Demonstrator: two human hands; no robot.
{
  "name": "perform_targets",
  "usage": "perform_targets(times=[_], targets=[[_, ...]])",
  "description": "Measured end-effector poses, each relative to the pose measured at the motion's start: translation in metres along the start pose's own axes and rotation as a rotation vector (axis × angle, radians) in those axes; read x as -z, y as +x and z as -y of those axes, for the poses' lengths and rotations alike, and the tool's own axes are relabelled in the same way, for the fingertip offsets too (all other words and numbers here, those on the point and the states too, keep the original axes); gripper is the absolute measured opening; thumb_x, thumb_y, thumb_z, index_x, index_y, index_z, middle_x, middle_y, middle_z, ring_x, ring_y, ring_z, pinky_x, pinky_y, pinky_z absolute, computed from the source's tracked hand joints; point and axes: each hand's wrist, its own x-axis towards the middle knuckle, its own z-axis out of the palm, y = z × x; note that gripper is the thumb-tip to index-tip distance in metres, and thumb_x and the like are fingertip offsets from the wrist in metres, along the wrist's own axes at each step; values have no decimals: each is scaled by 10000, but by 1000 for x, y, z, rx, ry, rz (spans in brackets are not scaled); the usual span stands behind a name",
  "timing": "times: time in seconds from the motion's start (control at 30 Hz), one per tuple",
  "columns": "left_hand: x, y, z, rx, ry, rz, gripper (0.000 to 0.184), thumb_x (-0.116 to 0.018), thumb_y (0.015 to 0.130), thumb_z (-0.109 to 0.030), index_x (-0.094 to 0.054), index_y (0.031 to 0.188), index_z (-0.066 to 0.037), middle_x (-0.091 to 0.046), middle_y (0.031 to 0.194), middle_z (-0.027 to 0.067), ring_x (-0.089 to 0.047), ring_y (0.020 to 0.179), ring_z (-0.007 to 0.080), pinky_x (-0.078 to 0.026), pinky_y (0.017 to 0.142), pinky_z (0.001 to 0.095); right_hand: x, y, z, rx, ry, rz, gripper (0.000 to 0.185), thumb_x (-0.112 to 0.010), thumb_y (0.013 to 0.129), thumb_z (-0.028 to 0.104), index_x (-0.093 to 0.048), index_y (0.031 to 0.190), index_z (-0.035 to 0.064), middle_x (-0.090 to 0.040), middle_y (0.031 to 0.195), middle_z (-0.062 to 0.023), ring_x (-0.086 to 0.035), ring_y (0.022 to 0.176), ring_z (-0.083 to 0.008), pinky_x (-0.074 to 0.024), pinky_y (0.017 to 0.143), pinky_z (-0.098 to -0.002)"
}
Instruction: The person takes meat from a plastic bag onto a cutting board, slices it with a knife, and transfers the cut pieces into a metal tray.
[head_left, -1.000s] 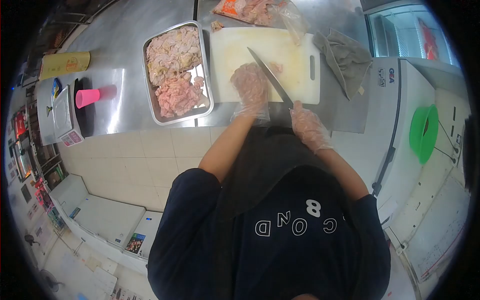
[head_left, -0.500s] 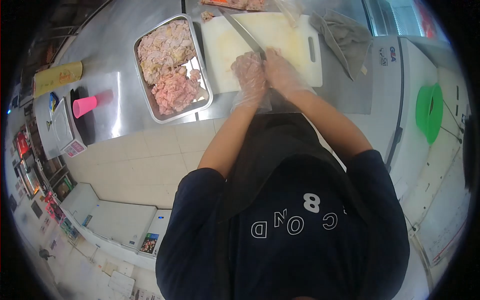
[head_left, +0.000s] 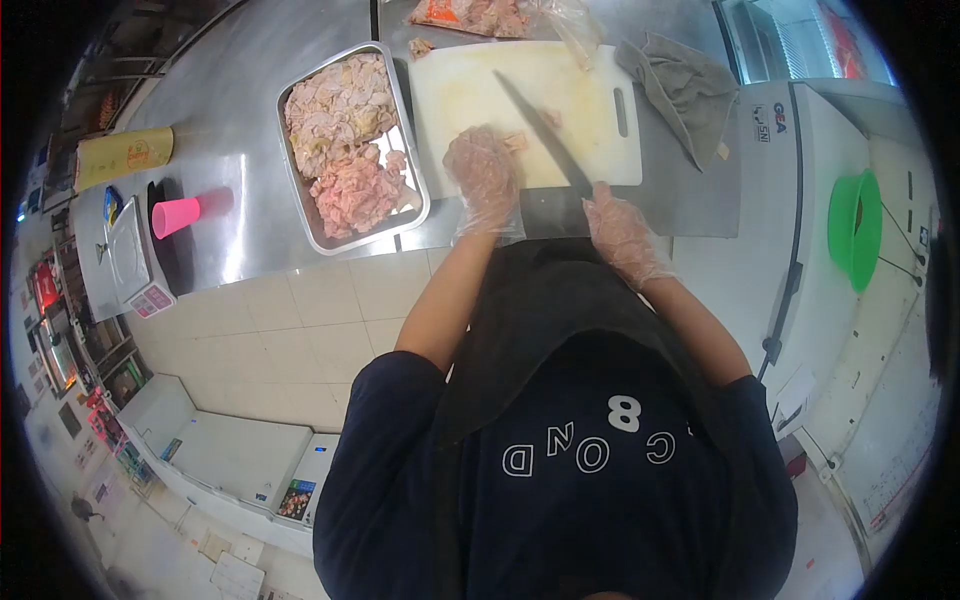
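Note:
My right hand (head_left: 625, 238), in a clear plastic glove, grips the handle of a long knife (head_left: 545, 133); its blade points up and left over the white cutting board (head_left: 590, 85). My left hand (head_left: 484, 172), gloved too, is closed at the board's lower left edge, beside a small piece of meat (head_left: 514, 141). Whether its fingers hold some of that meat is hidden. Another small meat scrap (head_left: 551, 118) lies behind the blade. Left of the board, a metal tray (head_left: 424, 190) holds pale chicken pieces (head_left: 340, 100) and pinker chopped meat (head_left: 357, 192).
A plastic bag of meat (head_left: 475, 16) lies behind the board, and a grey cloth (head_left: 690, 95) to its right. On the left of the steel table (head_left: 240, 130) are a pink cup (head_left: 176, 217), a scale (head_left: 128, 245) and a yellow packet (head_left: 124, 158).
My right hand, with the knife, has pulled back toward the board's near right edge, away from my left hand. My left hand has shifted slightly left.

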Motion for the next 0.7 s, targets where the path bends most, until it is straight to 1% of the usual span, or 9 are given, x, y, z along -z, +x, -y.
perform_targets(times=[0.03, 0.2, 0.27, 0.33, 0.37, 0.43, 0.53, 0.6, 0.7], targets=[[5, 1, -3, 0, 1, 0, 94, -592, 929, -131, -616, 888, -50, -605, 838, 140, -599, 851, 357, -446, 768, 507, 0, 0, 5, 27, -10, 17, 265, -477, 1077, 267, -492, 1167, 18, -682, 847, -312, -659, 871, -533, -497, 780, -625], [3, 2, -10, 23, 226, 270, 96, -608, 919, -151, -642, 937, -64, -642, 930, 121, -613, 917, 330, -452, 796, 477, -17, 3, 10, 38, -49, 89, 264, -485, 1074, 268, -493, 1164, 19, -688, 853, -309, -664, 866, -531, -507, 775, -630], [-2, 0, -5, 1, 196, 230, 102, -626, 901, -155, -643, 948, -66, -646, 942, 115, -614, 926, 328, -452, 803, 479, -15, 6, 16, 27, -43, 106, 262, -488, 1073, 268, -493, 1161, 22, -691, 867, -308, -666, 873, -528, -510, 776, -631], [-6, -4, 0, -25, 162, 198, 117, -643, 883, -158, -644, 958, -68, -649, 954, 110, -616, 935, 325, -451, 810, 480, -7, 10, 34, -11, -26, 184, 245, -402, 1080, 227, -487, 1169, 14, -695, 1009, -319, -674, 1004, -498, -507, 885, -605], [-7, -5, 1, -26, 126, 202, 138, -658, 862, -156, -643, 967, -69, -650, 957, 109, -616, 939, 328, -452, 813, 478, -13, 16, 37, -14, -23, 189, 245, -402, 1080, 227, -487, 1169, 14, -695, 1009, -319, -674, 1004, -498, -507, 885, -605], [-9, -4, 4, -30, 93, 210, 162, -673, 841, -155, -642, 975, -69, -651, 959, 108, -616, 942, 330, -452, 816, 476, -25, 36, 46, 95, 41, -7, 263, -450, 1078, 239, -486, 1205, 11, -693, 938, -324, -668, 940, -521, -524, 817, -613], [-7, -8, 5, -25, 81, 221, 170, -682, 836, -154, -642, 975, -64, -651, 959, 115, -616, 945, 341, -453, 813, 485, -29, 79, 66, 96, 67, 1, 286, -443, 1076, 230, -475, 1236, -5, -688, 966, -340, -661, 983, -525, -522, 853, -603], [-9, -8, 8, -77, 87, 234, 140, -668, 863, -160, -646, 965, -66, -651, 946, 129, -613, 936, 352, -459, 806, 494, -20, 93, 77, 55, 55, 22, 232, -399, 1059, 175, -488, 1204, 18, -675, 1111, -323, -641, 1111, -490, -502, 961, -568], [-5, -11, 15, -88, 60, 279, 130, -674, 883, -178, -652, 944, -65, -651, 934, 139, -616, 953, 363, -467, 816, 502, -6, 73, 80, 91, 107, -10, 242, -412, 1058, 180, -493, 1220, 20, -677, 1109, -320, -641, 1109, -488, -506, 955, -561]])
